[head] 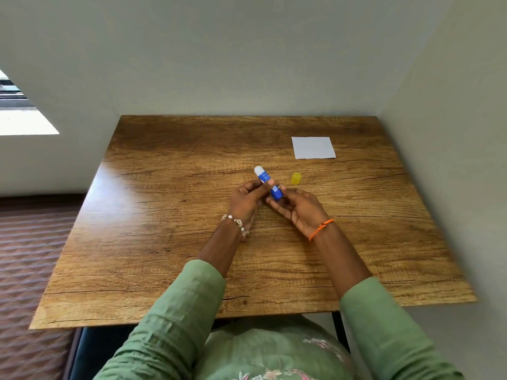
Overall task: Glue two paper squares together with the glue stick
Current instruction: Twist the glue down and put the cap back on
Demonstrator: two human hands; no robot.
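Blue glue stick (270,184) uncapped, gripped by both hands; yellow cap (296,178) beside.

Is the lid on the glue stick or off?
Off. The yellow cap sits on the table, apart from the blue glue stick, whose white glue end is bare.

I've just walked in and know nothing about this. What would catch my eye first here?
Most striking is the blue glue stick with its white tip bared, held above the middle of the brown wooden table by both hands: the left hand grips its upper part, the right hand its base. Its small yellow cap lies just to the right, and a white paper square lies flat farther back.
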